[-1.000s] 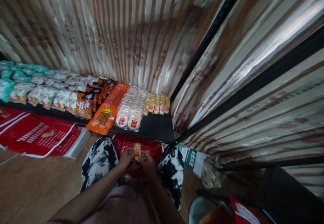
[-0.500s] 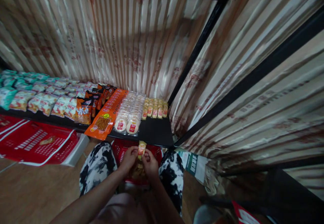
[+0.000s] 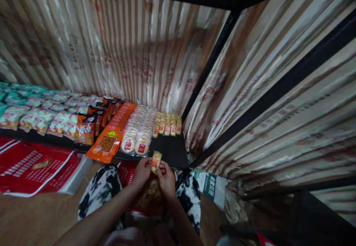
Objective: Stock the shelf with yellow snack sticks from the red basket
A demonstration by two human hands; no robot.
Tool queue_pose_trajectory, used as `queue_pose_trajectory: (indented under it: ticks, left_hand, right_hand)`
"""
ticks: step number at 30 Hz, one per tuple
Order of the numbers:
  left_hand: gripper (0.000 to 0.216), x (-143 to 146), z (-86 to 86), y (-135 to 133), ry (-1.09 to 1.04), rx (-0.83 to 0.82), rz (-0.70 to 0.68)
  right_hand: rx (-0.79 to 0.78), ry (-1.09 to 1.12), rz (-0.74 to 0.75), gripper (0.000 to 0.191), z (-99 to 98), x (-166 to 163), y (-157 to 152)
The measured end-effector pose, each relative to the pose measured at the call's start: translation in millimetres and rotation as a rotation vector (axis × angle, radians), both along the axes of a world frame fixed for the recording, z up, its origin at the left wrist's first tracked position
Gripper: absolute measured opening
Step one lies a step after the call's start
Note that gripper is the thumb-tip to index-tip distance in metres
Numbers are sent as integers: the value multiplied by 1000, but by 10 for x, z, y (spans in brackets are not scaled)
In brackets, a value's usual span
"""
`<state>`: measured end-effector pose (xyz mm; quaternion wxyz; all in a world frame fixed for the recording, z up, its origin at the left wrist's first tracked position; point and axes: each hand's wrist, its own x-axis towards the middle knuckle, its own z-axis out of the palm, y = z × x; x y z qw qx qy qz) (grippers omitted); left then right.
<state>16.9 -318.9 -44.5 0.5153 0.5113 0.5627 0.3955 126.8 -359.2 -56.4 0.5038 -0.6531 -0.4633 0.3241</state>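
Observation:
Between my two hands is a small yellow wrapped snack packet with a red and white label, held upright at the shelf's front edge. My left hand pinches its left side, and my right hand pinches the right. Just beyond, on the black shelf, stand rows of matching yellow packets. To their left lie clear-wrapped round white crackers. Below my hands, between my knees, a red basket holds more yellowish packets, dim and blurred.
Further left on the shelf are an orange snack bag, orange-black bags and several white bags. A red printed bag lies on the floor at left. Black frame bars and striped sheeting enclose the shelf.
The view has shifted a little, so the shelf sits lower and further left in it. Both hands still hold the yellow packet, now overlapping the shelf's front edge more.

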Motion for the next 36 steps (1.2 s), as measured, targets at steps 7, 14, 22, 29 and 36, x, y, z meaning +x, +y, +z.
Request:
queue_pose_trajectory:
  ticks: [7,14,22,29,36]
  left_hand:
    - [34,136,-93,171,135,4,-19]
    - [34,219,33,341,312,70,-65]
    - [35,386,37,538,277,89,-14]
    - [39,570,23,650,271,83,14]
    - [42,723,91,655,225,23,37]
  right_hand:
    - [-72,-180,-54,30,0,95,199]
    - [-80,-191,-51,32,-20,194,388]
    - [-105,-172,-79,37,-66,247,618]
    - [-55,-144,-78,37,-121,319,775]
    - [-51,-84,-105,44,-219,373,948]
